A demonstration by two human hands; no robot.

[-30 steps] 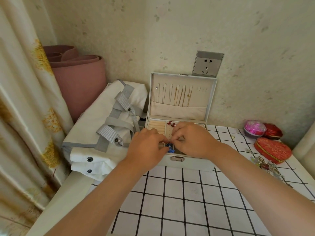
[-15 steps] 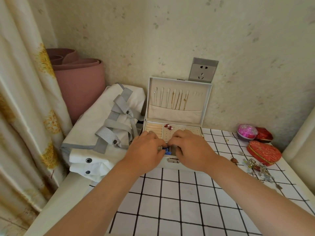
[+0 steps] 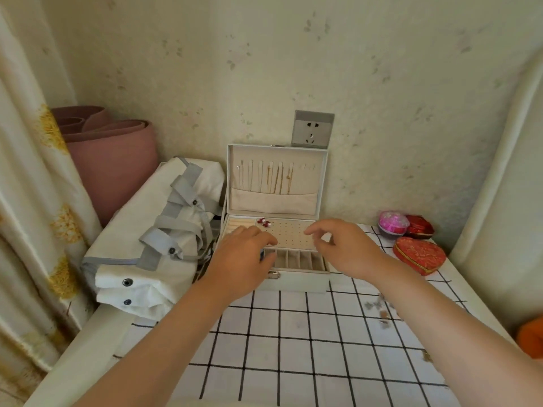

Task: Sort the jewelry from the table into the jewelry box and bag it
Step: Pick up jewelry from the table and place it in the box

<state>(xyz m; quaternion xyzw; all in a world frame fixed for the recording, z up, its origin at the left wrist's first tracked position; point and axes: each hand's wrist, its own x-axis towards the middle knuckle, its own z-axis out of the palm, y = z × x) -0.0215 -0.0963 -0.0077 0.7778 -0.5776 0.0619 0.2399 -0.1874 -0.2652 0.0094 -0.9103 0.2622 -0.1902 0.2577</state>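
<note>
At nine o'clock of the box lies the white canvas bag (image 3: 164, 230), soft and folded, with grey webbing straps. The left hand (image 3: 244, 259) stays curled low over the front-left compartments. A sliver of the blue piece (image 3: 261, 255) shows under its fingers; whether they pinch it cannot be told. The jewelry box (image 3: 299, 282), stiff, pale and fabric-lined, stands open with its lid upright, red earrings (image 3: 263, 222) on its perforated panel. A second ago both hands met on the blue piece; now the right hand (image 3: 346, 248) has swung off toward three o'clock, fingers apart and empty, probably free for the next item. Blurred loose jewelry (image 3: 379, 305) waits on the checked cloth (image 3: 293, 333) at four o'clock, near a satin heart-shaped box (image 3: 420, 255).
</note>
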